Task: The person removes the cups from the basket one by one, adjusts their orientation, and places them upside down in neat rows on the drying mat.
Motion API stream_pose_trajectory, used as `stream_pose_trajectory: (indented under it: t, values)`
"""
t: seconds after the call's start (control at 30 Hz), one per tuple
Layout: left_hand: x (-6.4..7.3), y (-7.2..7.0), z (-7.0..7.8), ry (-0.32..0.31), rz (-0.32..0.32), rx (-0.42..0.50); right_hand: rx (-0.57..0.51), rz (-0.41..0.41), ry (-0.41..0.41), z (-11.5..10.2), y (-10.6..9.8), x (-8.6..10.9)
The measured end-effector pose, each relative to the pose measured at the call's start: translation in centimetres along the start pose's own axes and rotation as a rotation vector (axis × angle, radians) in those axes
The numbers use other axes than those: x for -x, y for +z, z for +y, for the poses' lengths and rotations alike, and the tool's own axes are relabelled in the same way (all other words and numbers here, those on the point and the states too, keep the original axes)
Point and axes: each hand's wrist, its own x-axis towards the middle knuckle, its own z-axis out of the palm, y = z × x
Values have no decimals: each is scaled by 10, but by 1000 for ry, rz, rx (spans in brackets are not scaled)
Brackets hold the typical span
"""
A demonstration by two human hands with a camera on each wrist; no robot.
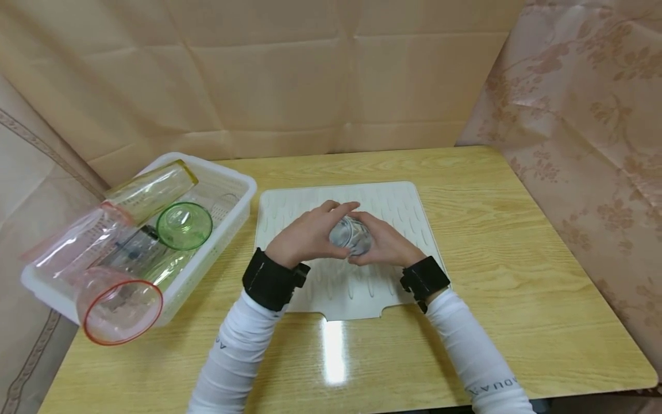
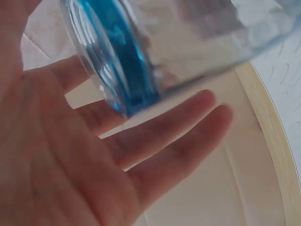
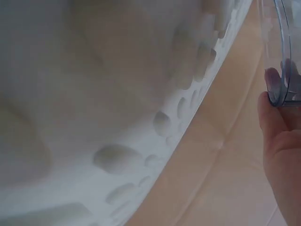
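Over the mat (image 1: 357, 299), both hands (image 1: 310, 233) (image 1: 387, 242) curve round a clear cup (image 1: 351, 236).

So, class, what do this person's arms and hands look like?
The left sleeve and right sleeve are white and close-fitting, with dark lettering on each. A wide black band circles each wrist. The left hand and right hand are bare.

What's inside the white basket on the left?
The white basket holds a yellow cup, a pinkish cup, a green cup and a red-rimmed cup poking over the near end. Something dark between them is too covered to identify; the bottom beneath is mostly hidden.
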Motion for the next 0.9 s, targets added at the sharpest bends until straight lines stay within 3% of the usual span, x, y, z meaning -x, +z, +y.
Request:
stream_pose_trajectory:
  t: [0.23, 0.4, 0.83, 0.9]
  values:
    - [6, 0, -10, -27, 65, 5, -116, 34, -1, 5, -2, 2]
    - [13, 0, -20, -90, 86, -35, -203, 91, 15, 6, -6, 4]
    - [20, 9, -29, -141, 84, -103, -205, 217, 54, 7, -27, 5]
    - [22, 10, -31, -143, 88, -103, -207, 218, 65, -3, -35, 8]
